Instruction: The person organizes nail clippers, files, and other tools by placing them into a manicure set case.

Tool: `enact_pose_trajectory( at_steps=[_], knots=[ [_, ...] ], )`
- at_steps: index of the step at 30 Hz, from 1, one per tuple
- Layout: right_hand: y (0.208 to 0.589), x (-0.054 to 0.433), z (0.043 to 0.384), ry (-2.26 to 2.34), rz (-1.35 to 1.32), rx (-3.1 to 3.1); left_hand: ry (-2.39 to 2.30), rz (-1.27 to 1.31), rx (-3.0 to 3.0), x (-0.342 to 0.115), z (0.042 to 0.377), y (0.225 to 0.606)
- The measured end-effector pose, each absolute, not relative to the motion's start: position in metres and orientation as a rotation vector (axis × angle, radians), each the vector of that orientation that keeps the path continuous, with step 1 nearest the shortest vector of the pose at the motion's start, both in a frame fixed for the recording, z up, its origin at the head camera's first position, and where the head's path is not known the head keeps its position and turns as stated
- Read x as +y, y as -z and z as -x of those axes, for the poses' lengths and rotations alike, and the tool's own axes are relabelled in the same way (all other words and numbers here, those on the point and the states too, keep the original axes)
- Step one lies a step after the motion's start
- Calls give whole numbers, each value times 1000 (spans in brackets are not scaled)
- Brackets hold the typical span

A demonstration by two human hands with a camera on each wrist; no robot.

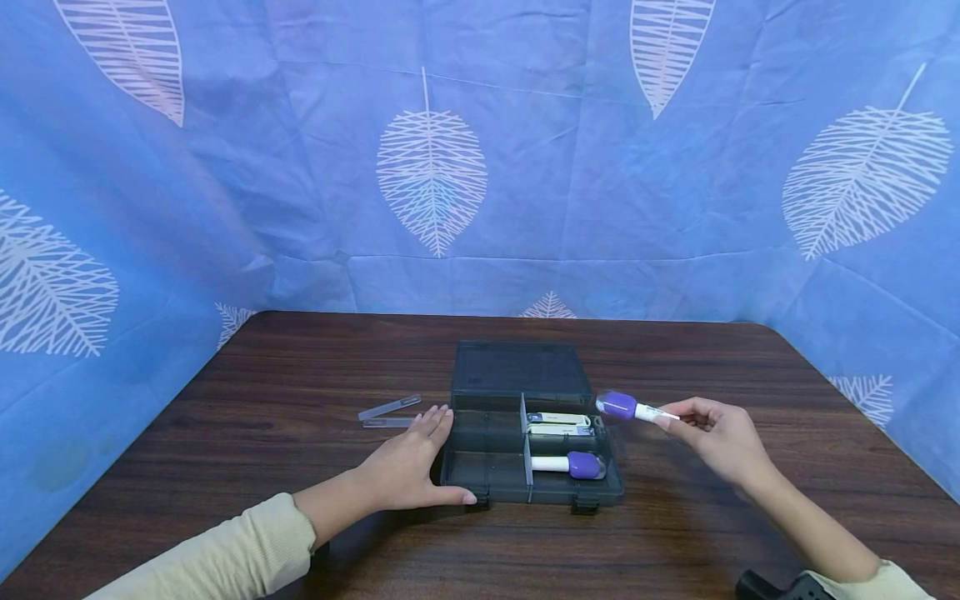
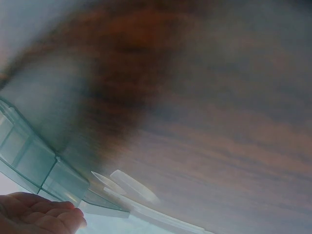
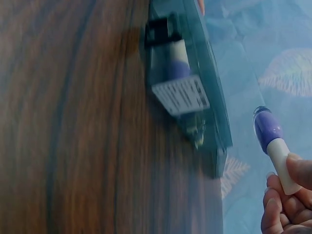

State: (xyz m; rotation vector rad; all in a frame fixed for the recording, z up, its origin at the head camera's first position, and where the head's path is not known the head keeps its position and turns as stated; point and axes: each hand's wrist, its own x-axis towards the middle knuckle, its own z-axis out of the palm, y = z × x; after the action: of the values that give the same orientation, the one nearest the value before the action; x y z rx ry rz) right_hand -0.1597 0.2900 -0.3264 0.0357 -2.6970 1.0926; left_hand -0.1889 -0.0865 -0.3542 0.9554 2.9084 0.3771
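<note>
My right hand [image 1: 723,437] pinches a purple nail polish bottle [image 1: 619,405] by its white cap, just right of the box. In the right wrist view the thumb and fingertips press on the cap of this nail polish [image 3: 268,127]. A dark see-through divider box [image 1: 472,475] lies with its lid [image 1: 517,367] folded back. My left hand [image 1: 401,467] rests at the box's left side, fingers straight and thumb at the front corner. Nail clippers [image 1: 558,425] lie in the back right compartment. A second nail polish bottle [image 1: 583,465] lies in the front right compartment.
Two slim clear pieces lie left of the box: one tilted strip [image 1: 388,407] and one strip [image 1: 386,422] partly behind the left hand. The box stands on a dark wooden table [image 1: 315,367]. Blue leaf-print cloth [image 1: 315,167] hangs behind and at both sides.
</note>
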Motion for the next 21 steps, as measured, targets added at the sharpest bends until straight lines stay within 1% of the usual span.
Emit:
enact_pose_trajectory(
  at_steps=[5, 12, 21],
  knots=[
    [326, 280, 155, -1147, -89, -2681, -379, -951, 2913, -87, 189, 355],
    [325, 270, 149, -1235, -98, -2709, -383, -955, 2907, -87, 189, 354],
    [332, 257, 145, -1331, -159, -2730, -371, -965, 2903, -87, 189, 354]
  ],
)
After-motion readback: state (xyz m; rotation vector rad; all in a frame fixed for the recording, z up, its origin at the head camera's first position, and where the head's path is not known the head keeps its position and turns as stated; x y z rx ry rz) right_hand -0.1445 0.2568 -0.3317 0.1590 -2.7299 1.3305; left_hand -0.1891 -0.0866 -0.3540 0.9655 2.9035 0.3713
